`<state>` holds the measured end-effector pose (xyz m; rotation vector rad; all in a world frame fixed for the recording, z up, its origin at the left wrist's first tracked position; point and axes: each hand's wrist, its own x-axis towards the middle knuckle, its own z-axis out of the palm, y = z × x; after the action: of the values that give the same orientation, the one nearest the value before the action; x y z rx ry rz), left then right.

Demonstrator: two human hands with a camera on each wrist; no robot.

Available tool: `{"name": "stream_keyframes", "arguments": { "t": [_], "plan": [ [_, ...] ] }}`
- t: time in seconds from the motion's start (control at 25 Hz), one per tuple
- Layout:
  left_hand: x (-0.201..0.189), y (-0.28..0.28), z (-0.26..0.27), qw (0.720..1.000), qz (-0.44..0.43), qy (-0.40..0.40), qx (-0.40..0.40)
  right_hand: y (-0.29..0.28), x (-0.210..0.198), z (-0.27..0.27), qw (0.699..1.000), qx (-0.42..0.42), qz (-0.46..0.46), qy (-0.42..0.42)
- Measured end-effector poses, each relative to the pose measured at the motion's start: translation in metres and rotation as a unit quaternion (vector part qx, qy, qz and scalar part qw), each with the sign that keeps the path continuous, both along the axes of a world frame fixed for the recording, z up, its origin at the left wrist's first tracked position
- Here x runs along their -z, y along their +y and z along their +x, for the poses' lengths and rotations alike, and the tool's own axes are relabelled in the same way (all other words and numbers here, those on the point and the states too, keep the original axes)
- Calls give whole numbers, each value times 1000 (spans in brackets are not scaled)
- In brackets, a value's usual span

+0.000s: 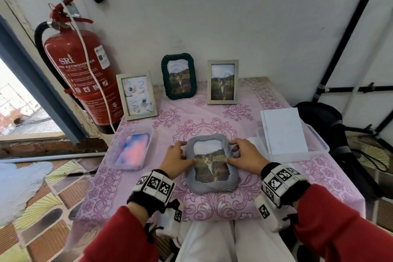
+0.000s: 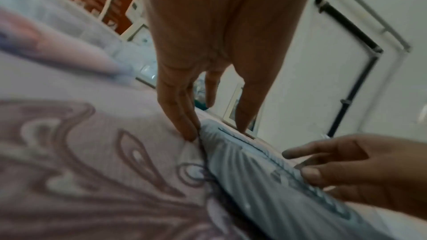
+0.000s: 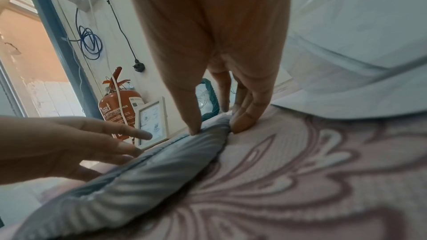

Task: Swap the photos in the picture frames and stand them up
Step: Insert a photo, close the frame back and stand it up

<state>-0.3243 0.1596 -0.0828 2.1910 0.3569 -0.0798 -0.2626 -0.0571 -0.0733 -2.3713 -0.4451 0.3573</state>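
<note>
A grey padded frame (image 1: 210,185) with a cat photo (image 1: 209,168) lies flat on the pink tablecloth in front of me. My left hand (image 1: 180,155) holds its left rim, thumb on the photo's edge and fingers down the outer side; in the left wrist view the left hand (image 2: 215,130) pinches the grey frame (image 2: 242,171). My right hand (image 1: 236,153) holds the right rim the same way. In the right wrist view the right hand (image 3: 215,129) has its thumb on top of the grey frame (image 3: 161,167) and its fingers at the side.
Three frames stand at the back: a pale one with a collage (image 1: 137,95), a dark green one (image 1: 178,76) and a pale one with a cat (image 1: 222,81). A clear tub (image 1: 148,134) with a pink-blue photo sits left. Another tub (image 1: 319,147) with white sheets sits right. A fire extinguisher (image 1: 83,70) hangs at the far left.
</note>
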Motion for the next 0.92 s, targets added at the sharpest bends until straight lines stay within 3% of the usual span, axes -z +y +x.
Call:
{"name": "stream_keyframes", "arguments": {
  "t": [0.12, 0.24, 0.56, 0.92],
  "plan": [
    [2, 0, -1, 984, -150, -6, -93, 2, 2, -3, 1000, 5, 5, 9],
    [-7, 1, 1, 961, -251, 0, -113, 0, -1, -2, 999, 7, 19, 25],
    [-35, -15, 4, 950, -301, -38, -69, -6, -2, -1, 986, 45, 128, 100],
    [-56, -29, 1, 926, -366, -86, -29, -12, -26, -14, 946, 94, 304, 60]
  ]
}}
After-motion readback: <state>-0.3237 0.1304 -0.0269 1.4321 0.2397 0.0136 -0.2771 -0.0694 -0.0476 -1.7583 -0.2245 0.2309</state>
